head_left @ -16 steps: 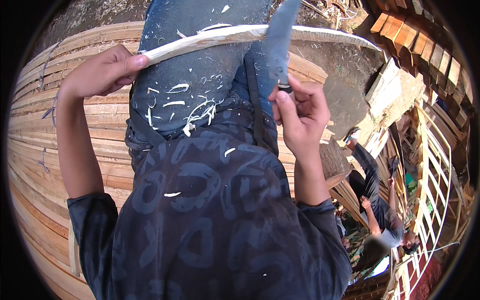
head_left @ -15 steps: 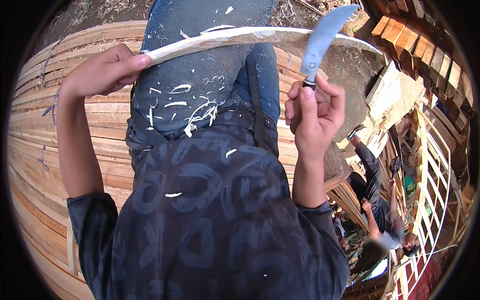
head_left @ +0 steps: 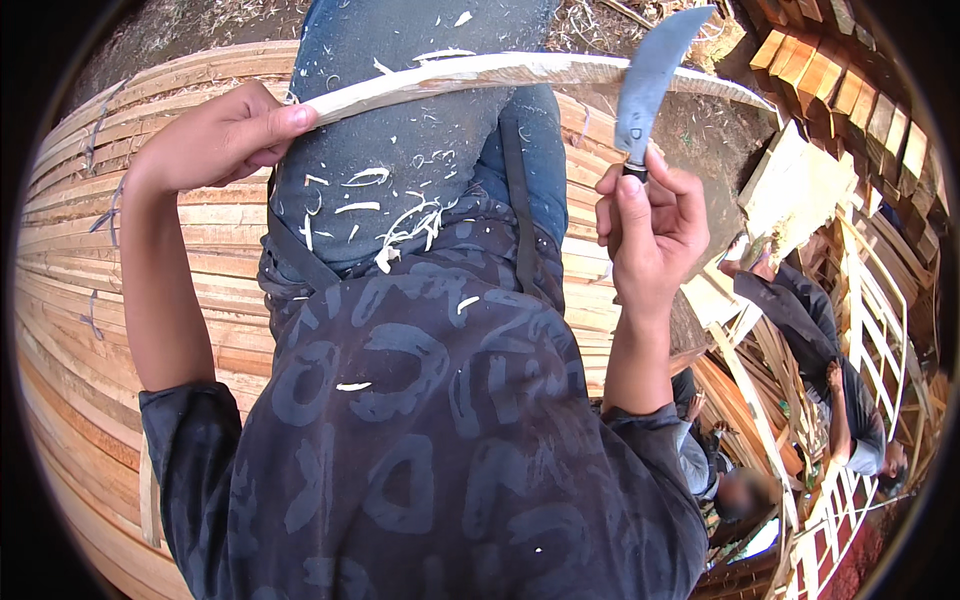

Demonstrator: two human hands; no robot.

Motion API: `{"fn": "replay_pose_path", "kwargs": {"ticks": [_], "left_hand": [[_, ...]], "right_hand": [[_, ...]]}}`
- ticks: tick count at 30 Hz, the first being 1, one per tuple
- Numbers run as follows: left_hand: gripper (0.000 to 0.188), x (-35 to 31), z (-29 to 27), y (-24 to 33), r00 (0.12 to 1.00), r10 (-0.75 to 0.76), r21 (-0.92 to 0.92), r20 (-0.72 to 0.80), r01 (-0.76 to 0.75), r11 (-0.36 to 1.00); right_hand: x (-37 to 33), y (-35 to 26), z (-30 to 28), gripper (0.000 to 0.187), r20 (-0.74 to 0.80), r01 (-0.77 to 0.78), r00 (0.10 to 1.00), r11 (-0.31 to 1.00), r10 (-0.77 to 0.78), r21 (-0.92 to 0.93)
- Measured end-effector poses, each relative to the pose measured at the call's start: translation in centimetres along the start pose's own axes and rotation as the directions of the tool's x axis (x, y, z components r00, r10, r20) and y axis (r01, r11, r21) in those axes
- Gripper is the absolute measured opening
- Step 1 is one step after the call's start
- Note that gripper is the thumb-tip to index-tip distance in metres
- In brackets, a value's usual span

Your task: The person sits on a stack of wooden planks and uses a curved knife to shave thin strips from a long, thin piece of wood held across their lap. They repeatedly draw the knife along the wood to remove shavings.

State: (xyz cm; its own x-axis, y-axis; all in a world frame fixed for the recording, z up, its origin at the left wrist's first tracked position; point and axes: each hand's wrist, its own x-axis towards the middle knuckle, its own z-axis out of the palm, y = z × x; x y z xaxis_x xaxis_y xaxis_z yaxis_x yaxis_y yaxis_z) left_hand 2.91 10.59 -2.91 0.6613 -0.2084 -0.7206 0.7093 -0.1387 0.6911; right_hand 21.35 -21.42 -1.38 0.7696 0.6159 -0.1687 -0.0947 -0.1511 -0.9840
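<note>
A long, pale wooden strip (head_left: pixel 430 82), slightly curved, lies across my jeans-clad legs. My left hand (head_left: pixel 235 138) is closed on its left end, with the thumb along the top. In my right hand (head_left: pixel 655 222) is a knife (head_left: pixel 655 90) with a broad curved blade and a dark handle, mostly hidden by the fingers. The blade points up and crosses in front of the strip toward its right end; whether it touches the wood I cannot tell. Curled wood shavings (head_left: pixel 410 235) lie on my lap, and a few cling to my shirt.
Stacked sawn planks (head_left: pixel 220 310) spread beneath me and to the left. At the upper right stands a pile of cut timber (head_left: pixel 850 95). On the right, a person (head_left: pixel 840 370) is among loose slats, near a pale wooden lattice (head_left: pixel 880 300); another person (head_left: pixel 705 460) sits lower down.
My right hand and the knife have shifted slightly right in the picture, along with much of the view. The person at the right has moved farther right. Both my grips stay the same.
</note>
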Motion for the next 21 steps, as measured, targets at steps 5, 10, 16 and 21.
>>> {"fn": "replay_pose_path", "kwargs": {"ticks": [5,10,16,21], "left_hand": [[0.065,-0.1,0.1,0.5,0.998,-0.051,0.018,-0.028,0.051,0.999],[0.065,0.0,0.2,-0.2,0.999,-0.001,0.014,-0.045,0.002,1.000],[0.064,0.1,0.3,-0.1,0.998,0.013,0.029,-0.060,-0.011,1.000],[0.063,-0.2,0.6,-0.1,0.997,-0.018,0.017,-0.077,0.020,1.000]], "right_hand": [[-0.6,0.5,0.6,0.024,0.177,-0.064,0.981,0.996,0.075,-0.067],[1.1,-1.0,0.2,0.024,-0.190,-0.030,0.977,0.945,0.097,0.327],[0.4,0.1,-1.0,0.024,0.050,-0.042,0.998,0.998,0.039,0.054],[-0.4,0.5,0.4,0.025,0.116,-0.064,0.991,0.997,0.068,-0.039]]}}
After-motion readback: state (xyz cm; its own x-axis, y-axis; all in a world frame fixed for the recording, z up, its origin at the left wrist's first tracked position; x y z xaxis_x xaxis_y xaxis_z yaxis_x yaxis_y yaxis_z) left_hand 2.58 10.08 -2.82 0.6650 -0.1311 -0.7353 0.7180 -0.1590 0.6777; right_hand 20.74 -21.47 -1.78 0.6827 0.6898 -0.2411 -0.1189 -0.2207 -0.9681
